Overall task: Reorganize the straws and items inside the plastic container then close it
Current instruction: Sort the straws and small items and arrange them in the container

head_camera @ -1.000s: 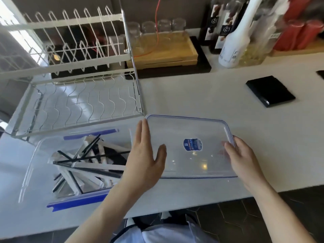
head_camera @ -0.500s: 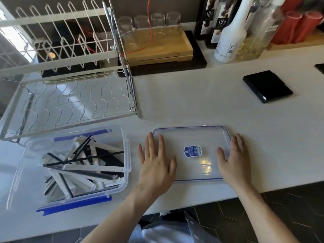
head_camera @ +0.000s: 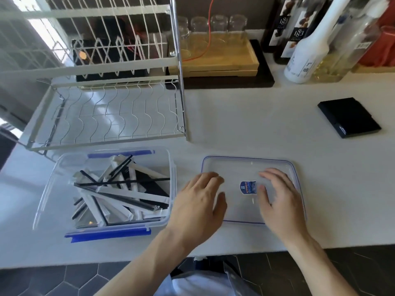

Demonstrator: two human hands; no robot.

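Note:
A clear plastic container (head_camera: 53,182) with blue latches stands open at the left of the white counter. Inside it black and white wrapped straws (head_camera: 119,195) lie crossed in a loose heap. Its clear lid (head_camera: 245,165), blue-rimmed with a small blue label, lies flat on the counter to the right of the container. My left hand (head_camera: 198,204) hovers over the lid's left edge, fingers apart, holding nothing. My right hand (head_camera: 280,199) is over the lid's right half, fingers spread, and grips nothing.
A white wire dish rack (head_camera: 106,86) stands behind the container. A wooden tray with upturned glasses (head_camera: 215,50) and several bottles (head_camera: 303,50) line the back. A black square pad (head_camera: 348,117) lies at the right. The counter's front edge runs just below my wrists.
The lid was held tilted beside the container one second ago; it now lies flat on the counter. Both hands have let go and lifted slightly above it.

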